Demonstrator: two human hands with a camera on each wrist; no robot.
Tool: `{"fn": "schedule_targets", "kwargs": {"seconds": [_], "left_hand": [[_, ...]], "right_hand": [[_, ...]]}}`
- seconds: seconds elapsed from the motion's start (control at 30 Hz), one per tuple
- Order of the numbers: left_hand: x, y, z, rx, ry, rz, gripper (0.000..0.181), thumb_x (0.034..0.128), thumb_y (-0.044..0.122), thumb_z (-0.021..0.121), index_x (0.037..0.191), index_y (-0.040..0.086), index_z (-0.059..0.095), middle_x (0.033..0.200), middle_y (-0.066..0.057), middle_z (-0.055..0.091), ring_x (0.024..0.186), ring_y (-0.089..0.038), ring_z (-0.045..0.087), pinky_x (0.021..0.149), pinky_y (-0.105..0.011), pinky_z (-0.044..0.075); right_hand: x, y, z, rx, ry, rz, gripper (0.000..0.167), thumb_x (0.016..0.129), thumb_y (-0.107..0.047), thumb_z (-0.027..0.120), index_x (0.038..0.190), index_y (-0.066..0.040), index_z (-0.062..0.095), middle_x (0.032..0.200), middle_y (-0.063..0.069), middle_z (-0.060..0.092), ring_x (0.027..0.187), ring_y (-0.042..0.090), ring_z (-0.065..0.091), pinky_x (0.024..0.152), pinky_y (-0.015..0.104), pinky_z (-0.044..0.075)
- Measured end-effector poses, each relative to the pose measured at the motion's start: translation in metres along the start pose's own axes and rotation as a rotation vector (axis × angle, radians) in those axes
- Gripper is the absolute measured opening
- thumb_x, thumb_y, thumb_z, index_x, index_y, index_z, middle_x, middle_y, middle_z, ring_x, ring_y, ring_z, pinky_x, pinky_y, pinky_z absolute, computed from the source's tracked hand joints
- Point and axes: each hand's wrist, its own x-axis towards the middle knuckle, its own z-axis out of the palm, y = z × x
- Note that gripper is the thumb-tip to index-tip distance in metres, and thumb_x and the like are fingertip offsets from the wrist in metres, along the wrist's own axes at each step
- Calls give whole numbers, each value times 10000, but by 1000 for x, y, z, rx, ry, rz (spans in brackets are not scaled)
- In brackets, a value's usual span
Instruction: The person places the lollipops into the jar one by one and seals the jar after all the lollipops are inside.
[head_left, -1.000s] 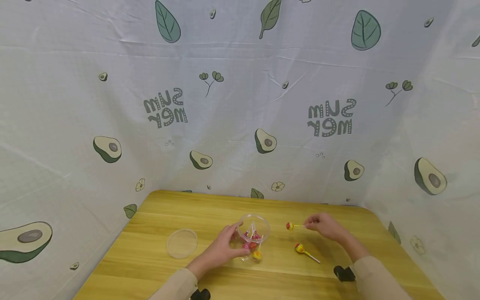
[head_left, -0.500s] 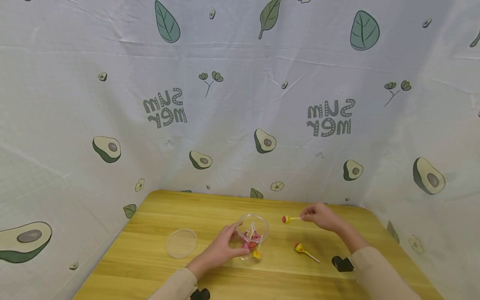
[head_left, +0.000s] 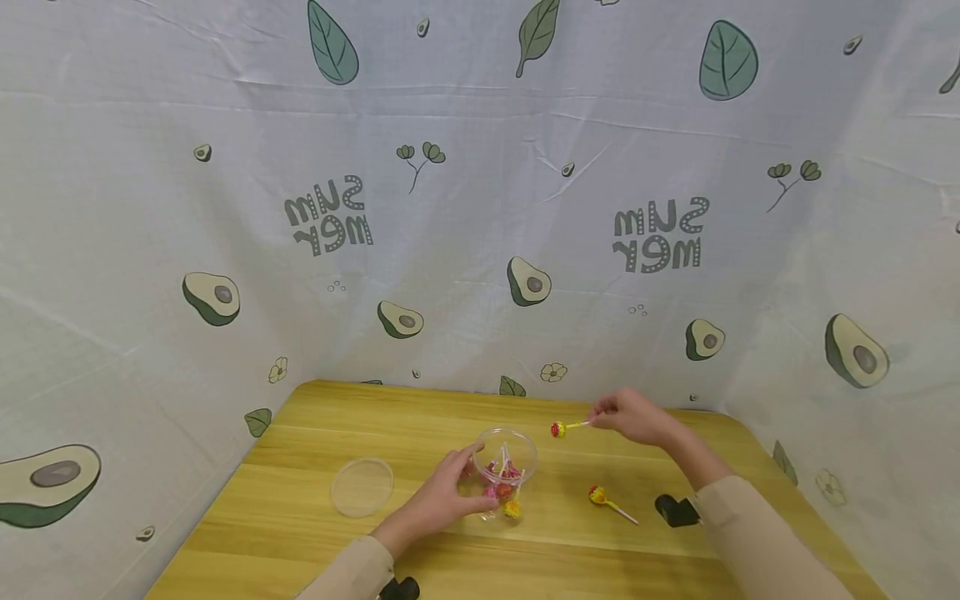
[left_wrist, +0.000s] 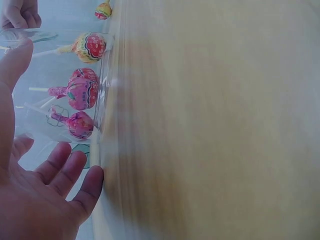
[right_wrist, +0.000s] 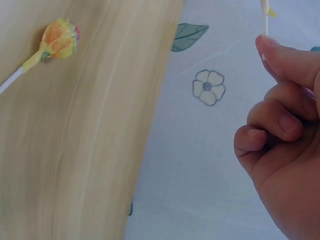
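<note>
My left hand (head_left: 441,493) holds a clear plastic jar (head_left: 527,450) from its left side, thumb at the front and fingers round the back. Several wrapped lollipops stand inside; the left wrist view shows a yellow-and-red lollipop (left_wrist: 90,47) and pink lollipops (left_wrist: 82,90) heads down, sticks up. To the right of the jar and above the table, my right hand (head_left: 633,415) pinches the stick end of a yellow-and-red lollipop (head_left: 558,429), its head pointing left. Another yellow lollipop (head_left: 597,495) lies on the table below that hand, also visible in the right wrist view.
A round clear lid (head_left: 362,487) lies flat on the wooden table (head_left: 300,533), left of the jar. Behind the table and at its sides hangs a white cloth (head_left: 465,208) printed with avocados and leaves.
My right hand has moved left and toward the back, bringing the pinched lollipop nearer the jar. The left hand and jar have stayed in place.
</note>
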Motion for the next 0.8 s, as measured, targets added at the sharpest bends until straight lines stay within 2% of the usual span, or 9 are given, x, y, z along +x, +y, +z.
{"fn": "schedule_targets", "kwargs": {"seconds": [0.23,0.57,0.7,0.8], "left_hand": [[0,1,-1,-3,1,4,904,849,499,779,1578,204,333,1188,39,496,1143,-196,486,975,-470,449],[0,2,-1,-2,-5,1,906,850,498,777,1575,181,335,1215,17,508,1173,-224,499,988,-509,457],[0,1,-2,-2,-5,3,905,851,492,779,1574,175,337,1208,9,510,1165,-222,500,984,-504,457],[0,1,-2,8,-4,0,906,852,505,772,1576,183,332,1206,20,508,1165,-205,500,993,-503,454]], "right_hand": [[6,-18,-2,-30,-20,-65,156,982,-135,642,924,-13,719,816,72,644,714,148,479,623,289,390],[13,-45,-1,-84,-37,-105,110,962,-123,657,894,-60,716,819,37,668,736,157,515,670,308,444],[18,-52,1,-112,-44,-142,111,954,-126,670,891,-60,733,813,65,687,700,139,486,643,282,421],[22,-56,3,-134,-56,-147,106,953,-137,679,885,-85,741,769,38,653,671,124,451,617,272,390]]}}
